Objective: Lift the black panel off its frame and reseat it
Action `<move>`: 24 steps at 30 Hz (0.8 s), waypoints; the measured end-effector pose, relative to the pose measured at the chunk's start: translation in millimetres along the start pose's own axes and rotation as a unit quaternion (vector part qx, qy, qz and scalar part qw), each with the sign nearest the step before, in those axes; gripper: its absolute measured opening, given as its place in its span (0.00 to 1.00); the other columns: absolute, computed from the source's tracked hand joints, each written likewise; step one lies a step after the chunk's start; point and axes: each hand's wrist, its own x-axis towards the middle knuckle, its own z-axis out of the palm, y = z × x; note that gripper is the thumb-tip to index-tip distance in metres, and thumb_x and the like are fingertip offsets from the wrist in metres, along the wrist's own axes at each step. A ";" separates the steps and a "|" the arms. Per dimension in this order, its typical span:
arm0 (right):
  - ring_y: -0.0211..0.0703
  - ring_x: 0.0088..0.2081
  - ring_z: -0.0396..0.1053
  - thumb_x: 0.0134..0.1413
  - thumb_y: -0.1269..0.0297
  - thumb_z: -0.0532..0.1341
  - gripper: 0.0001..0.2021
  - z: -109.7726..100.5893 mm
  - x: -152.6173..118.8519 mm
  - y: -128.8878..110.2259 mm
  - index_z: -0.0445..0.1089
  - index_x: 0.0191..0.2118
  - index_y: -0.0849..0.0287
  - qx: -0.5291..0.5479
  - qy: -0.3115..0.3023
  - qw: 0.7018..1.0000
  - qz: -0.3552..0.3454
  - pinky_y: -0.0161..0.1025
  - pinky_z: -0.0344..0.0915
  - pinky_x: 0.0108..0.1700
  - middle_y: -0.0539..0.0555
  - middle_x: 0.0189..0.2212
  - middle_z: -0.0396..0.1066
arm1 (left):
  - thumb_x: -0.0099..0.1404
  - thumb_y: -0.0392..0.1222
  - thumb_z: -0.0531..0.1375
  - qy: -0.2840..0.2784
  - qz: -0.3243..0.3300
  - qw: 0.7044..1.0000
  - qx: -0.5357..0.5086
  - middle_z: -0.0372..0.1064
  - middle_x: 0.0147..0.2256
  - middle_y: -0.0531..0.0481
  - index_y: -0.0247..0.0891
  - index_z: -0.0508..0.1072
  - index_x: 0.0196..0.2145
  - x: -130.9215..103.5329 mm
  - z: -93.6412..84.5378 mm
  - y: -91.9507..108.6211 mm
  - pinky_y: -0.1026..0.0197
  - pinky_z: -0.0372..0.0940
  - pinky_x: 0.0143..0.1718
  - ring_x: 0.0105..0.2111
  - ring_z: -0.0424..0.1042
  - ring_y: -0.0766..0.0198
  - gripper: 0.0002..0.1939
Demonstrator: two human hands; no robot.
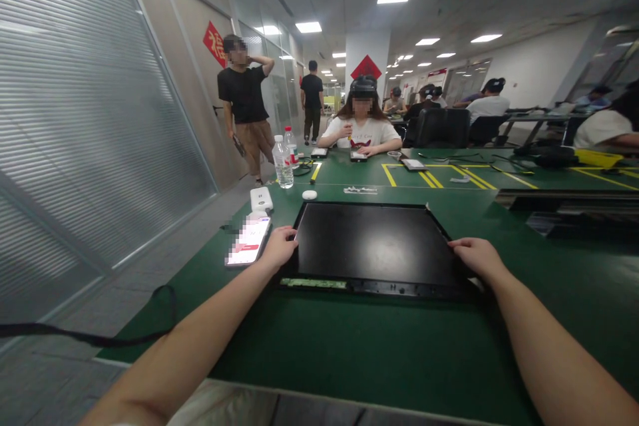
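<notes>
A large black display panel [374,243] lies face up on the green table [379,346], in a dark frame. Along its near edge runs a strip of green circuit board [313,283]. My left hand [280,247] grips the panel's left edge, fingers closed over the rim. On the opposite side my right hand [478,257] pinches the right edge, with the thumb on top and part of the fingers hidden. A lit phone [249,239] rests just left of my left hand.
Beyond the phone are a white power bank [261,199], a small white case [309,194] and two bottles [283,163]. Dark flat panels [564,203] lie at the right. Across the table a person [363,123] sits working; another person [245,100] stands at the left.
</notes>
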 end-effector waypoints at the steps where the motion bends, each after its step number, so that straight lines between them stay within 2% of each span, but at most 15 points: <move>1: 0.47 0.32 0.78 0.47 0.72 0.65 0.13 -0.4 -0.2 -0.4 0.87 0.36 0.59 -0.002 0.000 1.000 0.000 0.39 0.69 0.36 0.58 0.32 0.83 | 0.54 0.31 0.63 -0.002 -0.003 1.000 0.001 0.84 0.51 0.41 0.38 0.87 0.36 -0.5 -0.3 2.8 0.51 0.69 0.64 0.59 0.79 0.47 0.14; 6: 0.48 0.30 0.76 0.47 0.72 0.64 0.15 -1.7 0.4 -1.1 0.87 0.39 0.60 -0.011 0.000 1.000 0.007 0.41 0.69 0.35 0.58 0.30 0.82 | 0.52 0.29 0.64 -0.012 -0.063 0.998 0.013 0.84 0.32 0.45 0.38 0.87 0.33 2.4 -3.6 16.2 0.52 0.76 0.48 0.42 0.83 0.47 0.13; 8: 0.48 0.29 0.75 0.46 0.72 0.64 0.15 -1.9 1.7 -0.7 0.87 0.39 0.60 -0.011 -0.004 1.000 0.010 0.42 0.70 0.35 0.58 0.30 0.81 | 0.52 0.29 0.66 -0.011 -0.082 0.996 0.017 0.83 0.29 0.47 0.38 0.86 0.32 4.8 -4.3 20.3 0.55 0.76 0.44 0.40 0.84 0.48 0.11; 13: 0.47 0.28 0.74 0.44 0.74 0.65 0.15 -1.9 4.5 1.9 0.86 0.38 0.60 -0.003 -0.005 1.000 0.012 0.41 0.69 0.34 0.58 0.28 0.80 | 0.52 0.31 0.69 0.007 -0.091 0.996 0.016 0.84 0.31 0.46 0.40 0.84 0.30 0.3 -3.0 27.0 0.58 0.75 0.43 0.42 0.84 0.49 0.07; 18: 0.45 0.28 0.74 0.45 0.75 0.64 0.17 -0.8 2.0 4.0 0.87 0.41 0.60 0.018 0.003 1.000 0.017 0.40 0.69 0.34 0.57 0.30 0.81 | 0.54 0.31 0.69 0.009 -0.073 0.997 0.001 0.84 0.33 0.47 0.41 0.82 0.28 -12.5 -5.2 30.6 0.57 0.76 0.44 0.42 0.85 0.49 0.06; 24: 0.45 0.28 0.74 0.41 0.75 0.65 0.18 0.5 1.1 5.2 0.87 0.39 0.60 0.028 0.014 0.999 0.015 0.40 0.70 0.35 0.57 0.30 0.81 | 0.54 0.31 0.68 0.004 -0.047 0.999 -0.007 0.84 0.34 0.48 0.41 0.81 0.28 -16.5 -7.3 29.0 0.54 0.77 0.47 0.43 0.84 0.49 0.06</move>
